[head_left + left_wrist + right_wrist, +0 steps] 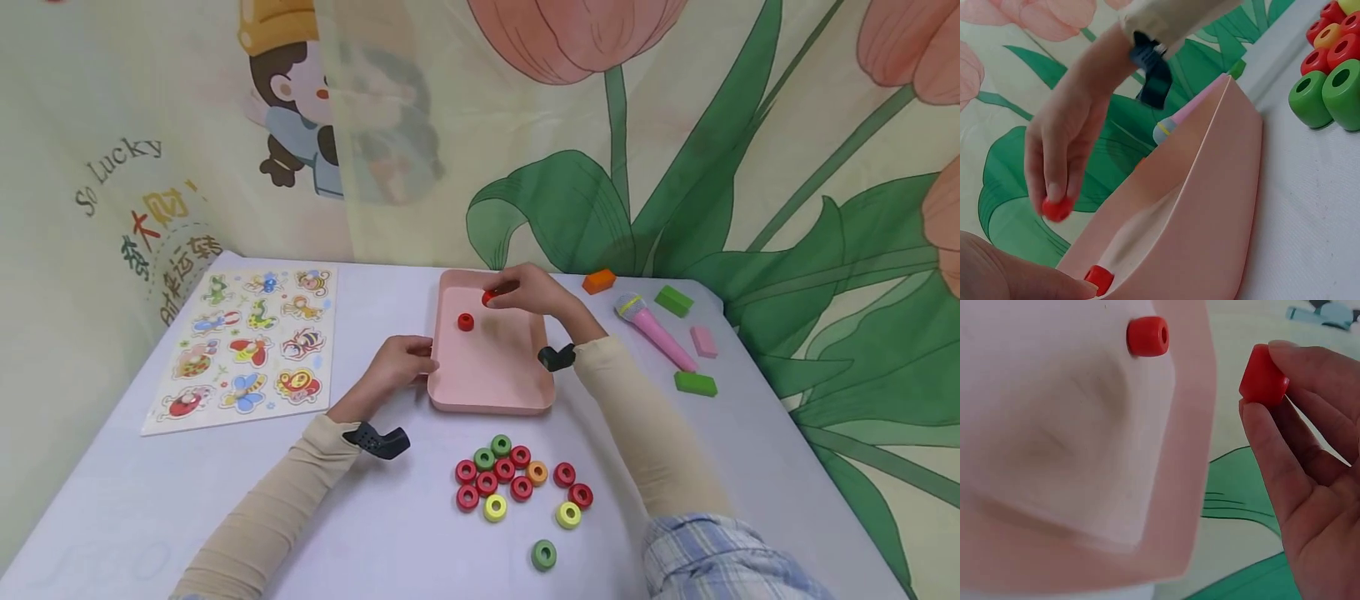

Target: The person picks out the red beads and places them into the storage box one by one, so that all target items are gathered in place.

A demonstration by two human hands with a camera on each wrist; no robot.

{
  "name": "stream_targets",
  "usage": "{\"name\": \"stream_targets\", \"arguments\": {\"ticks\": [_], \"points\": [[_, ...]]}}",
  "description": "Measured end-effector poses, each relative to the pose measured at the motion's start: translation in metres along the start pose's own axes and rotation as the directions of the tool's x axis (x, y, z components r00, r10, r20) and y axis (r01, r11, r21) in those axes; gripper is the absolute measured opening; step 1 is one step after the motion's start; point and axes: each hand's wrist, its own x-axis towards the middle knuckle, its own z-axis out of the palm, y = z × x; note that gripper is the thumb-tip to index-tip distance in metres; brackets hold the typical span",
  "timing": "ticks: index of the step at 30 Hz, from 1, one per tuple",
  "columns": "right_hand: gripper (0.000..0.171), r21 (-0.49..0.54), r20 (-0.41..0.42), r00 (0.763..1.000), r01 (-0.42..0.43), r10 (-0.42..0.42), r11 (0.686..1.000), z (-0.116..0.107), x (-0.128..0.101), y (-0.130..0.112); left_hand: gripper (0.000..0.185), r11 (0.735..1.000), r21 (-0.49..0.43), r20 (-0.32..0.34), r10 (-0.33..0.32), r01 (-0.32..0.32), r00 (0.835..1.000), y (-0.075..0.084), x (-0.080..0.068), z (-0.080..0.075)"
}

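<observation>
So we've got a pale worktop (360, 533) pushed up against a big tulip-print backdrop (675, 167). Biggest thing on it is the insect peg puzzle board (247, 346) along the left edge. Next is the pink tray (491, 375) sitting around the middle, toward the far edge.

Our left hand (397, 367) grips the tray's left rim, fingers curled against it. Our right hand (532, 292) hovers over the tray's far end, pinching a red bead (489, 297) between thumb and fingertips; from the right wrist view we see that bead (1263, 378) clear of the tray floor, held in the air. A second red bead (466, 322) already lies inside the tray, near its far left corner.

Off toward the far right corner lie a pink toy microphone (654, 330), then some small blocks: an orange block (598, 281), two green blocks (673, 300) and a pink block (703, 341).

Near the front edge, just in front of the tray, there's a cluster of beads (517, 482), mostly red with some green, yellow and one orange, and a lone green bead (543, 554) a bit closer to us.
</observation>
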Motion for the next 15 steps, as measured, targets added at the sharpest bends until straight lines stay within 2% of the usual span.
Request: {"name": "stream_targets", "arguments": {"ticks": [6,9,12,15], "points": [[0.034,0.057,-0.016,0.996,-0.091,0.092,0.994,0.011,0.027,0.017,0.047,1.0,-0.004,-0.005,0.004,-0.004,1.0,-0.001,0.0,0.001],[0.033,0.009,-0.034,0.982,-0.185,0.185,0.983,0.019,0.036,0.024,0.046,1.0,-0.003,-0.009,0.004,-0.004,1.0,0.0,0.0,0.002],[0.031,-0.06,-0.037,0.969,-0.246,0.244,0.967,0.027,0.041,0.03,0.047,1.0,-0.002,0.0,0.01,-0.01,1.0,0.0,-0.001,0.001],[0.03,-0.071,-0.036,0.972,-0.235,0.233,0.969,0.033,0.044,0.034,0.047,1.0,-0.005,0.001,0.007,-0.007,1.0,0.001,-0.002,0.0]]}}
